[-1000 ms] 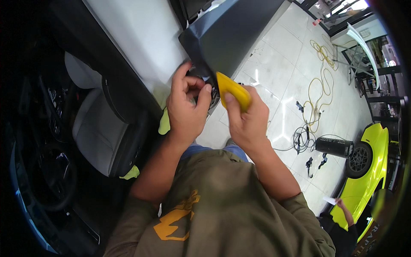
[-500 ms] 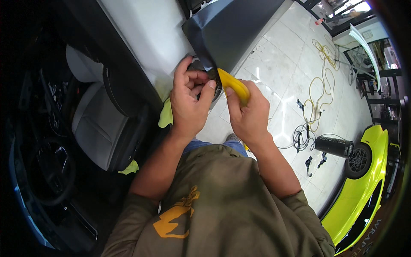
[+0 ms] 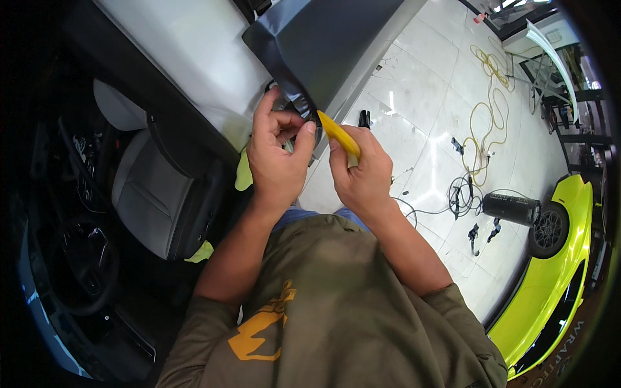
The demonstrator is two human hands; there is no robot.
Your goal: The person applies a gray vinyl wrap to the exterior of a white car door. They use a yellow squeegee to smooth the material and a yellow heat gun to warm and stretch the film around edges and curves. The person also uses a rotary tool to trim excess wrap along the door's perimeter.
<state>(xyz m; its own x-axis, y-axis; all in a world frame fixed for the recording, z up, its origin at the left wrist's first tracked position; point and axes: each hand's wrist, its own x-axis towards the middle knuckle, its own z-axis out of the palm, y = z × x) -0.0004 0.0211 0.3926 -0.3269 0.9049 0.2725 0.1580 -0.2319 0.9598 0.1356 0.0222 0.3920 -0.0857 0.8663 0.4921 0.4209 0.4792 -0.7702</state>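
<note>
A dark grey film [image 3: 336, 48] covers the outer face of an open car door. Its loose, creased corner hangs past the door's edge. At that corner my left hand [image 3: 279, 161] is closed, with thumb and bent fingers pinching the film's edge and the index finger reaching up along the door. My right hand [image 3: 363, 171] grips a flat yellow tool [image 3: 339, 137] between thumb and fingers. The tool's far tip meets the film's edge beside my left thumb; whether it has a blade I cannot tell.
Left of me are the car's grey seat [image 3: 152, 191] and steering wheel [image 3: 81, 262]. A yellow-green cloth [image 3: 244, 171] hangs by the door. On the tiled floor to the right lie a yellow hose [image 3: 495, 123], cables [image 3: 460, 197] and a black cylinder [image 3: 511, 208], near a bright yellow-green car [image 3: 550, 284].
Both hands, the yellow tool and the film's corner appear slightly further left as the view shifts. The tool has tilted and looks narrower. Both grips stay closed.
</note>
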